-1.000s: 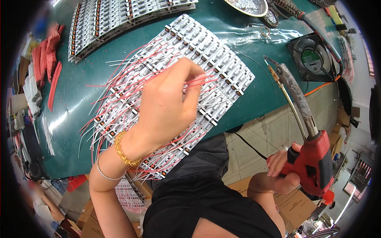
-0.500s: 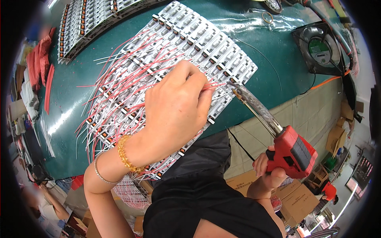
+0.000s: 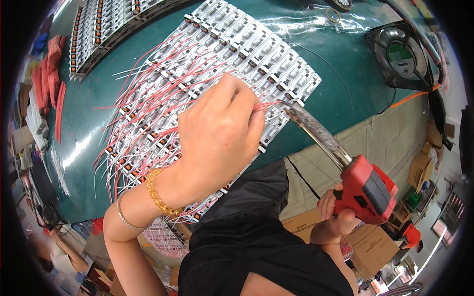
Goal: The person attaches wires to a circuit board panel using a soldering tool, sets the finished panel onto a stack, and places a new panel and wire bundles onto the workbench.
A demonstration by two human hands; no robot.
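Observation:
My left hand (image 3: 219, 128) is closed in a pinch on red wires (image 3: 268, 105), whose ends stick out to the right of my fingertips. It hovers over a panel of white and grey modules (image 3: 237, 24) laid out in rows. My right hand (image 3: 337, 214) grips a red soldering gun (image 3: 368, 190) by its handle. The gun's long metal barrel slants up and left, and its dark tip is at the wire ends, close to the panel's right edge. Whether tip and wire touch is too small to tell. Many red and white wires (image 3: 143, 118) fan leftward from the panel.
Another stack of modules (image 3: 106, 29) lies at the far left of the green table (image 3: 81, 182). Bundles of red wire (image 3: 49, 76) are at the left edge. A black fan (image 3: 400, 56) stands at the right with an orange cable (image 3: 412, 99). Cardboard boxes (image 3: 370, 251) are below.
The whole view has shifted slightly. My left hand keeps its pinch on the red wires, and the soldering gun's tip stays by their ends, with barely any movement.

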